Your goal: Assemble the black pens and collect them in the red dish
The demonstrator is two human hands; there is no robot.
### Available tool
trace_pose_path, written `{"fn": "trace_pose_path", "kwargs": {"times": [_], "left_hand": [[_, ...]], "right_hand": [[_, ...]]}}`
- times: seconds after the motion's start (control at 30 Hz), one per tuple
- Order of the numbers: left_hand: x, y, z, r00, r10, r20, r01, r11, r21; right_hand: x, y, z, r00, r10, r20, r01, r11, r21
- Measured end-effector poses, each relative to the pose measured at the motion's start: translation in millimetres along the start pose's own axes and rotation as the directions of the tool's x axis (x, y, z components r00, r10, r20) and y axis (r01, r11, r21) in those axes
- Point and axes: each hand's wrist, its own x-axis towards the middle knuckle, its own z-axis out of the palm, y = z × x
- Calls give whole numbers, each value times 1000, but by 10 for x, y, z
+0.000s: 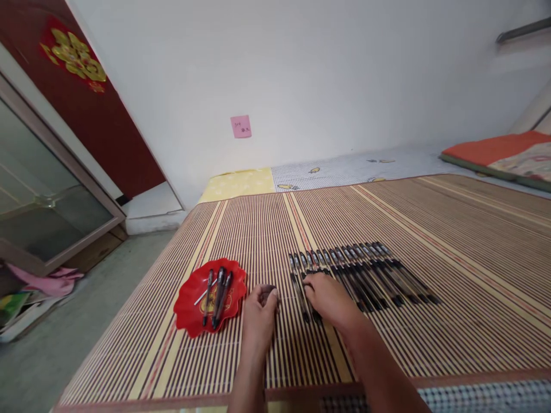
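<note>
A row of black pens [374, 281] lies side by side on the striped mat, with caps toward the wall. Over the left end of this row is my right hand [329, 298], its fingers pinched down on a pen; the hand covers part of that pen. My left hand [259, 318] rests on the mat between the row and a red plate, fingers curled in with the thumb near them. Nothing shows plainly in it. The scalloped red plate [183, 307] holds several dark pens [219, 295] and a thin white stick [200, 299].
The striped mat [241, 241] covers a bed, with patterned cloth [327, 172] along the wall side. A folded orange quilt [495, 152] lies at the far right. A pink note [240, 127] is stuck on the wall. At left are the floor and a glass-panelled door [43, 189].
</note>
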Motion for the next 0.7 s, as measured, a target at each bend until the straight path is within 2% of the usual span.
{"fn": "trace_pose_path", "kwargs": {"times": [0.27,0.43,0.5,0.6,0.7], "left_hand": [[6,-73,-13,997,56,59,-66,978,198],[-4,-51,-3,997,25,69,-51,911,410],[-26,11,12,998,-15,63,-22,841,540],[-76,131,54,999,-44,23,13,680,733],[-119,216,107,998,-62,4,32,574,818]], "right_hand": [[-33,-134,86,998,-46,49,46,999,12],[-28,-225,195,999,-15,41,15,1000,-6],[-31,-251,228,999,-10,35,11,1000,-29],[-44,-275,252,999,26,33,-24,998,-55],[-53,-290,247,999,41,18,-41,998,-43]]}}
